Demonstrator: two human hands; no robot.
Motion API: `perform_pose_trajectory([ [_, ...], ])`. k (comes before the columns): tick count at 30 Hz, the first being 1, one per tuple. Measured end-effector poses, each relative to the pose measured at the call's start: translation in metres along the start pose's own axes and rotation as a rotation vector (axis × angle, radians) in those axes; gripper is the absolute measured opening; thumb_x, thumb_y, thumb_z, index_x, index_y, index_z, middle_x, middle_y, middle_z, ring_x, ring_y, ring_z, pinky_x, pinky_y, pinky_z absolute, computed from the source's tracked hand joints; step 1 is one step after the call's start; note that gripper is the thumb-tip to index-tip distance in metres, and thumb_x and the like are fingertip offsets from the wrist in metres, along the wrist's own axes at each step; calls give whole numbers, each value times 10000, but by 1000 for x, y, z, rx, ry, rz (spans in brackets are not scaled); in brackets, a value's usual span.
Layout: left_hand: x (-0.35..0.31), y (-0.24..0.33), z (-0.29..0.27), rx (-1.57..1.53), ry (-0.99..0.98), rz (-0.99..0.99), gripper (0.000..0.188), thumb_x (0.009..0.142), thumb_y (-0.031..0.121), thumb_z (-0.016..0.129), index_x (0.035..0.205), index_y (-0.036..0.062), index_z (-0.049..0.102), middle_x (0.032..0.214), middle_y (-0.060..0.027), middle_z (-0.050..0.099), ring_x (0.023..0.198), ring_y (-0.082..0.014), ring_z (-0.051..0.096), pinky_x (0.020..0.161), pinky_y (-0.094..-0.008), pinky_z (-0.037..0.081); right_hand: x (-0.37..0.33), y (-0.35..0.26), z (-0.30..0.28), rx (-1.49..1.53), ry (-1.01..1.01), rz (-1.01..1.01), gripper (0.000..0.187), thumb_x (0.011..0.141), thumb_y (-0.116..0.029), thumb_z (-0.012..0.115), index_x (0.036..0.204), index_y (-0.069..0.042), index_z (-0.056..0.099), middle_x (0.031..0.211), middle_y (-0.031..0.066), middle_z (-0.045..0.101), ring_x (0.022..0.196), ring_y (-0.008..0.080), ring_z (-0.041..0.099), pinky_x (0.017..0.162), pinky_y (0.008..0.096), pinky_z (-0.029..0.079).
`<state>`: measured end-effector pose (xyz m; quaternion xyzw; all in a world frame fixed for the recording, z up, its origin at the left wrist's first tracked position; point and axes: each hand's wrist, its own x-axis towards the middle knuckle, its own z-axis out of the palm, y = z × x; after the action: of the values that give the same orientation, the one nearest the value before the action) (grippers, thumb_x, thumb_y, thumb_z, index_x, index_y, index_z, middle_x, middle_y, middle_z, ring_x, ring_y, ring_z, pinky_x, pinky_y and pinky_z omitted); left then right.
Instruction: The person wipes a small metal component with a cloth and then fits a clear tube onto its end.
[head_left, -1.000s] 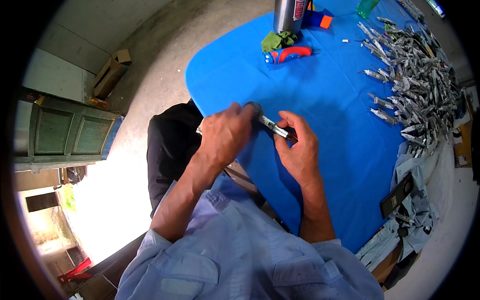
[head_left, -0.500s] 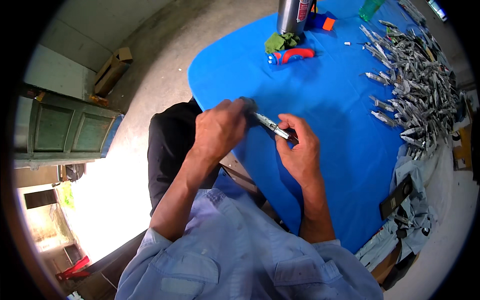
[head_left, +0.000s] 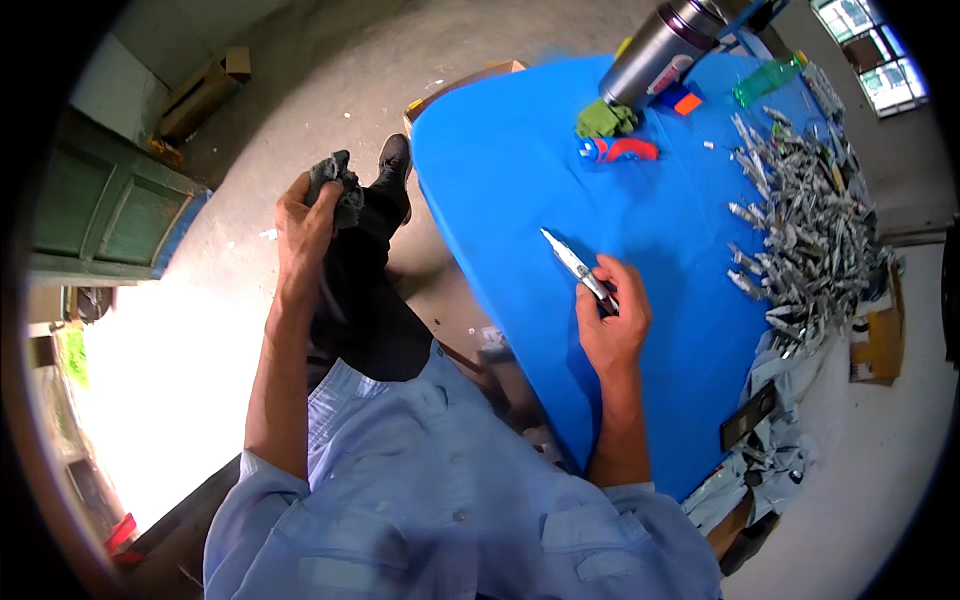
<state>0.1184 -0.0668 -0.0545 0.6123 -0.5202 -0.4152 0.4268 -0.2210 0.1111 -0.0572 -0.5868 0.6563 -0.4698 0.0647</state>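
Note:
Out over the floor, left of the table, my left hand (head_left: 302,225) is closed round a crumpled dark grey rag (head_left: 343,192). My right hand (head_left: 617,325) pinches the dark rear end of a slim, pen-shaped silver tube (head_left: 571,262) between thumb and fingers. Its narrow tip points up and left, clear of the rag, above the blue-covered table (head_left: 510,170). Many similar silver pieces lie in a large heap (head_left: 815,215) along the table's right side.
At the far end stand a steel flask (head_left: 655,60) and a green bottle (head_left: 768,80). A green cloth (head_left: 604,120) and a red-and-blue object (head_left: 628,150) lie before the flask. A dark rectangular object (head_left: 748,418) rests on grey plastic bags (head_left: 768,470) at right.
My left hand has pulled the rag off the tube's tip and moved left, away from the table. The right hand still holds the tube, which now shows along its length. The view has shifted.

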Motion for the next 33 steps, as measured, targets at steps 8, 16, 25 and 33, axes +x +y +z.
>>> perform_pose_trajectory([
  [8, 15, -24, -3, 103, -23, 121, 261, 921, 227, 650, 998, -20, 682, 761, -83, 682, 664, -144, 620, 618, -319, 502, 4, -13, 8, -276, -5, -24, 349, 815, 9, 739, 1161, -5, 688, 1025, 157, 677, 878, 283, 688, 711, 364, 568],
  [16, 1, -8, -28, 154, -152, 133, 204, 933, 168, 648, 994, -26, 659, 735, -150, 646, 658, -165, 618, 645, -327, 509, -2, -48, 10, 128, 53, 419, 214, 918, -49, 707, 1128, -9, 686, 1005, 60, 679, 825, 156, 655, 717, 302, 524],
  [25, -16, -23, -37, 67, -174, 279, 143, 922, 111, 670, 950, -26, 637, 702, -119, 599, 628, -163, 564, 616, -325, 489, 7, -41, -10, 617, 194, 738, 251, 989, -169, 678, 1185, -28, 610, 1004, 39, 659, 836, 97, 614, 646, 237, 461],
  [33, -18, -26, -28, 75, -210, 292, 121, 907, 91, 677, 944, -20, 645, 711, -151, 598, 607, -194, 552, 587, -349, 464, 12, -45, -26, 1020, 160, 773, 201, 1034, -170, 593, 1196, -53, 593, 1030, 80, 661, 888, 166, 629, 707, 311, 527],
])
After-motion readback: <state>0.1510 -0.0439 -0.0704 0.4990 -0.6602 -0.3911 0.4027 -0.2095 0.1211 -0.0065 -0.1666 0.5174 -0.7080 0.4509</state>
